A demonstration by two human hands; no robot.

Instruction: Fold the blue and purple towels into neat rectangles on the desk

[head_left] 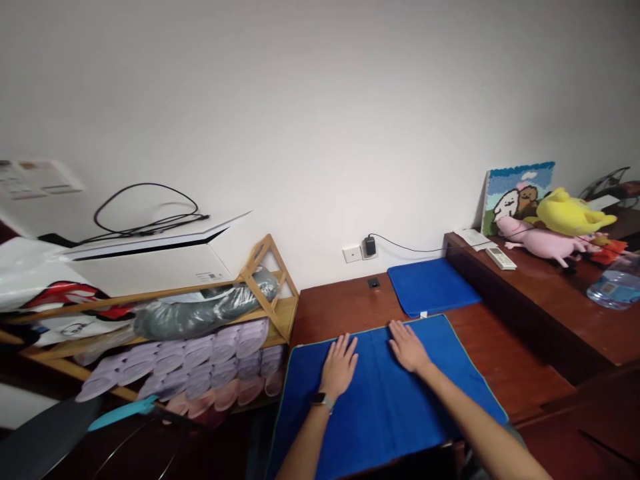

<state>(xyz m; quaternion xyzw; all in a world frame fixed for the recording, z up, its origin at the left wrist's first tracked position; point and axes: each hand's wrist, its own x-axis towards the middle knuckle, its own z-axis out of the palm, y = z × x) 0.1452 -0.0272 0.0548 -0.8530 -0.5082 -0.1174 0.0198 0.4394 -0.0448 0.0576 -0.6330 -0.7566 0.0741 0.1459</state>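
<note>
A blue cloth [370, 400] with a thin green edge lies spread over the wooden desk [345, 303], a crease running down its middle. My left hand [339, 365] rests flat on its left half, fingers stretched out, with a dark watch on the wrist. Flat near the cloth's far edge lies my right hand [407, 347], its fingers extended and nothing in them. Just beyond, a second blue cloth [433, 285], folded smaller and with a white tag, lies by the wall.
At left a wooden rack [273, 310] holds several lilac slippers [225, 343] and a white box [155, 267]. A black plug [370, 245] sits in the wall socket. On the raised right surface are a remote [501, 259], plush toys [543, 241], a picture [520, 197] and a bottle [616, 285].
</note>
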